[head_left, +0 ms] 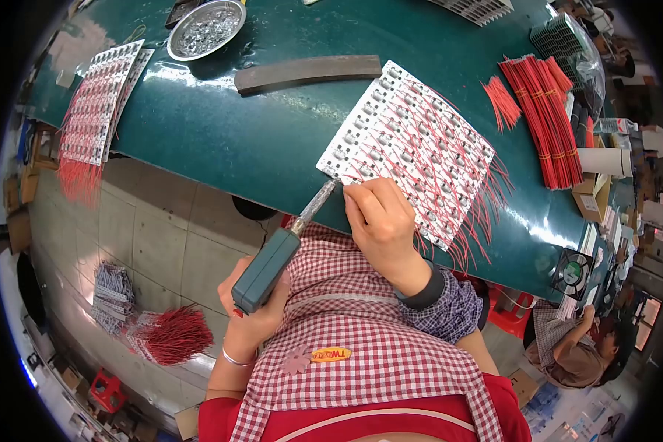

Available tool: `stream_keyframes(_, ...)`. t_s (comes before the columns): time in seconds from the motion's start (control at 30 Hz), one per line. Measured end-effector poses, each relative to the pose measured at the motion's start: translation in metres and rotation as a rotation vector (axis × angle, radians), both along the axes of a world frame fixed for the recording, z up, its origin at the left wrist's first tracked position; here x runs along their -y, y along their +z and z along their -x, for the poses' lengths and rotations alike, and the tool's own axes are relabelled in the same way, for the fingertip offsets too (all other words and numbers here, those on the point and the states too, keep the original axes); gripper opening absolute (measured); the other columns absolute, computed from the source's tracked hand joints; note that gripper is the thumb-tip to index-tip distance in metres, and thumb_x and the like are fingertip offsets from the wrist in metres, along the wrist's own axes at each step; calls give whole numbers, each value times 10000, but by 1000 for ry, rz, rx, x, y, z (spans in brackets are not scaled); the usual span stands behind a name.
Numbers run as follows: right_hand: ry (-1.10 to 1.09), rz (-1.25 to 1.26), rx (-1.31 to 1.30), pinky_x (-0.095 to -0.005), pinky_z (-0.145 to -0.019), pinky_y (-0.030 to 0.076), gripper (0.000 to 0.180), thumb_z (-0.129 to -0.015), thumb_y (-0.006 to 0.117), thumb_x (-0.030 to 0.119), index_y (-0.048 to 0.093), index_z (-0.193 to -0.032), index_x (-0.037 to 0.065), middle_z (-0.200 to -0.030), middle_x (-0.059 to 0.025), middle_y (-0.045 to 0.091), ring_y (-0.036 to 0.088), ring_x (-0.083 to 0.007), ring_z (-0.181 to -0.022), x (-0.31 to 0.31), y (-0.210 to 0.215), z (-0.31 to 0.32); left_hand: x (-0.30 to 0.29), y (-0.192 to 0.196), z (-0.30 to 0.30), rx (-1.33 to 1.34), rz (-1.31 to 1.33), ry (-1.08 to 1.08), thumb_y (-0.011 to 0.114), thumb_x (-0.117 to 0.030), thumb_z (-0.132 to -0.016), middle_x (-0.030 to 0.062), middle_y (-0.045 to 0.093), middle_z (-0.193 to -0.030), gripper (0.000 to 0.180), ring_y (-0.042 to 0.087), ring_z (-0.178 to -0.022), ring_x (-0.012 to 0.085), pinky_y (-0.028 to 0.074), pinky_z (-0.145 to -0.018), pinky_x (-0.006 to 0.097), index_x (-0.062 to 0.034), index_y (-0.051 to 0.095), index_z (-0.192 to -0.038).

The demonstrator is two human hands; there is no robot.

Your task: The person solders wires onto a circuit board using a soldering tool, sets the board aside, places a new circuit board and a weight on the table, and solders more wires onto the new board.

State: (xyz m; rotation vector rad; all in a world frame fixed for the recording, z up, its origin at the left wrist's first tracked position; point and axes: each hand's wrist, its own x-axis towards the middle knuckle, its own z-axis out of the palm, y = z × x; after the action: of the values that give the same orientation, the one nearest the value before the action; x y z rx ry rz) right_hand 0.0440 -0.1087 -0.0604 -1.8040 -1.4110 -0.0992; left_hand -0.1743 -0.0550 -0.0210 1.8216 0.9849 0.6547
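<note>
Left hand (252,309) clamped around grey-green handled soldering iron (272,261), tip at seven o'clock corner of white circuit-board panel with red wires (412,147). Right hand (379,214), fingers pinched together, pressing there on dark green surface (228,125). Best kept steady, wire pinned flat. Round metal bowl (206,28) at eleven o'clock, holding silvery scraps.

The left grip (254,298) sits below the counter's (236,140) near edge, and the soldering iron (283,247) runs from it up and right to the board panel (409,151). The right grip (379,217) lies just right of the iron's tip, on the panel's near edge. Beyond both grips lies a flat bar (309,72), and farther off to the left a bowl (206,28). A second panel (99,99) lies far left. Wire bundles (549,118) lie right of the right grip. On the floor, left of the left grip, lies another wire bundle (171,335).
</note>
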Motion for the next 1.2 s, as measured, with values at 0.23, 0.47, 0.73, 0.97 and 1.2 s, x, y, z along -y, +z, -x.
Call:
stream_keyframes(0.23, 6, -1, 5, -379, -599, 461, 165, -765, 692, -54, 609, -891, 13, -775, -94, 530, 563, -267, -690, -1, 0, 0, 9, -16, 19, -2, 57, 60, 732, 31, -753, 119, 660, -840, 164, 632, -653, 186, 496, -587, 270, 49, 679, -907)
stream_keyframes(0.47, 3, 0, 3, -380, -599, 460, 162, -762, 693, -50, 610, -886, 14, -770, -93, 528, 563, -266, -691, 0, 0, -1, 9, -16, 17, 53, 12, 143, 765, 6, -740, 130, 677, -858, 225, 660, -700, 192, 524, -638, 285, 50, 696, -949)
stream_keyframes(0.73, 41, 97, -221, -391, -686, 502, 128, -818, 701, 10, 652, -936, 19, -870, -112, 607, 611, -309, -807, 16, 43, -34, 9, -16, 16, 50, -55, 120, 763, -7, -777, 131, 715, -947, 251, 690, -797, 205, 542, -723, 298, 60, 699, -1011)
stream_keyframes(0.97, -87, 418, 75, -414, -877, 470, 380, -779, 767, 162, 619, -1090, 1, -1065, -184, 614, 581, -339, -1023, 24, 38, -184, 1, -38, 18, 140, -26, 186, 688, 60, -850, 64, 650, -962, 332, 567, -674, 92, 457, -579, 236, 31, 637, -1177)
stream_keyframes(1.2, 53, 746, -408, -322, -741, 484, 491, -675, 874, 223, 601, -1015, -3, -874, -90, 586, 577, -189, -818, 5, 47, -199, 12, -30, 16, 239, 101, 418, 680, 64, -858, 46, 646, -923, 306, 549, -647, 74, 441, -550, 224, 24, 638, -1158)
